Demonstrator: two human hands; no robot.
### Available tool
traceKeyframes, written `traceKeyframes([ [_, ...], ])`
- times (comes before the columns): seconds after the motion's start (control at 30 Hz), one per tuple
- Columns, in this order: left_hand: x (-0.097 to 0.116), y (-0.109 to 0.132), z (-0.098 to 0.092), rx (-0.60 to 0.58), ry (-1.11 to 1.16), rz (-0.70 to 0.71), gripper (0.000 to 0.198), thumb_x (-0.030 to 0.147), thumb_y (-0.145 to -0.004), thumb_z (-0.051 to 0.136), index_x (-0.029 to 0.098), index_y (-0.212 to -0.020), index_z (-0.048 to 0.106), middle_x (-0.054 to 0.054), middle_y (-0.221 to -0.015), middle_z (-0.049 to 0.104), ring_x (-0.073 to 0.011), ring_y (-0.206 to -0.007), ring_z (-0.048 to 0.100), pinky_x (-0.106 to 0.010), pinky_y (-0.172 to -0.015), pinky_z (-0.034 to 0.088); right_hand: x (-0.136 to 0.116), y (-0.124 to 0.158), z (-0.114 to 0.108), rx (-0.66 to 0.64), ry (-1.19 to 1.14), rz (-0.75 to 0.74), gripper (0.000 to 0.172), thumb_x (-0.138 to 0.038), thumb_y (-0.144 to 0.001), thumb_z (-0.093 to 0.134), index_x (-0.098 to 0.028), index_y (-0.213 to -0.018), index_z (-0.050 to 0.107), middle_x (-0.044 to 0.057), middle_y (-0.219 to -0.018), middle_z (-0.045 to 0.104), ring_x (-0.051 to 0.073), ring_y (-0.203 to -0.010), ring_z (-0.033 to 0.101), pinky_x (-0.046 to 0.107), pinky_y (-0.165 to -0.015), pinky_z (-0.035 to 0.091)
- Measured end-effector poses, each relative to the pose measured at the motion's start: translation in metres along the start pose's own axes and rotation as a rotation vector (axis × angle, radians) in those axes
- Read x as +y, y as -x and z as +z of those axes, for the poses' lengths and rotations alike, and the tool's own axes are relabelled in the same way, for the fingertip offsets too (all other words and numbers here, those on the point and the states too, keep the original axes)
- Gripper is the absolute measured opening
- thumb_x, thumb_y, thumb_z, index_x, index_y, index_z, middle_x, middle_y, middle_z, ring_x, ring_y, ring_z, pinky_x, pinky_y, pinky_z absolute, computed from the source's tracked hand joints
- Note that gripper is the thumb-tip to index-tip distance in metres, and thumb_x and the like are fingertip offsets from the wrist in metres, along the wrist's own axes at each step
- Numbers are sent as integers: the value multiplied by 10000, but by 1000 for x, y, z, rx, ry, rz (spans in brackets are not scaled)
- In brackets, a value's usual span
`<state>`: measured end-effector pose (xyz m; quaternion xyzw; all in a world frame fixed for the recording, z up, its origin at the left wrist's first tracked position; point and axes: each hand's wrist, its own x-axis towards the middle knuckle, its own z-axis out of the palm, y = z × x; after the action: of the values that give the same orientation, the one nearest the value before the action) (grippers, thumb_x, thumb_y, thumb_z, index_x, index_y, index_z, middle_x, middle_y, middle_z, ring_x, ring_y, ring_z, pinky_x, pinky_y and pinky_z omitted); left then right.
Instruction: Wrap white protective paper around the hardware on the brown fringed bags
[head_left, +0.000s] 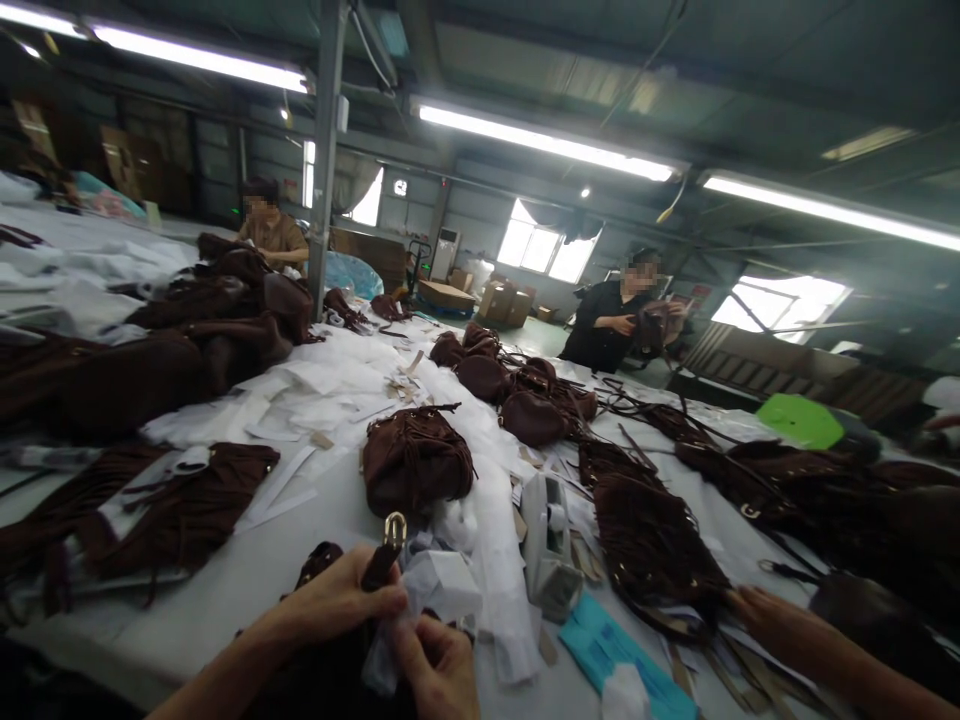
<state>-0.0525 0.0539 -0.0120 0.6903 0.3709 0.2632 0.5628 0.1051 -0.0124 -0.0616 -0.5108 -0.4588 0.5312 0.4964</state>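
Note:
My left hand (341, 600) is closed around a dark brown strap (377, 567) that ends in a gold ring clasp (395, 528) pointing up. Just below and to the right, my right hand (441, 668) pinches white wrapping paper (442, 590) at the strap's lower part. A dark brown bag (330, 680) lies under both hands at the table's near edge, mostly hidden. A fringed brown bag (415, 462) sits on the white table (240, 580) a little beyond my hands.
Another person's hand (757, 612) reaches in from the right onto a fringed bag (651, 545). A white tape dispenser (547, 545) and a teal pack (615, 650) lie to my right. Brown bags (525, 395) and white paper cover the table. Two people stand at the far side.

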Motion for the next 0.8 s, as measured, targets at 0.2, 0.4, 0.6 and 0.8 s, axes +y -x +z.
traceKeyframes([
  [0.2,18,14,-38,48,204,39,485,645,-857,406,178,-926,517,52,-632,469,-79,-488,336,-199,-441,245,-17,-2,-6,111,-152,113,481,-603,-593,754,-126,-629,709,3,-516,583,97,-475,442,209,-453,314],
  [0.4,44,26,-90,281,448,299,296,405,-872,587,187,-1071,560,18,-732,515,-90,-599,433,-202,-550,345,-32,-12,-12,85,-258,98,459,-550,-599,787,-131,-781,749,17,-594,626,127,-547,509,231,-527,416],
  [0.6,36,24,-91,513,422,412,198,349,-845,635,183,-951,609,-22,-834,574,-144,-759,535,-279,-743,421,-39,-14,-9,138,-465,170,399,-443,-500,879,-134,-711,739,-9,-560,607,100,-529,489,205,-500,401],
  [0.8,40,42,-42,172,77,226,432,532,-864,503,200,-1129,583,12,-740,457,-132,-641,397,-250,-587,344,-52,-8,-2,237,-633,142,288,-330,-537,881,-140,-667,708,-39,-524,574,80,-483,455,187,-435,340],
])
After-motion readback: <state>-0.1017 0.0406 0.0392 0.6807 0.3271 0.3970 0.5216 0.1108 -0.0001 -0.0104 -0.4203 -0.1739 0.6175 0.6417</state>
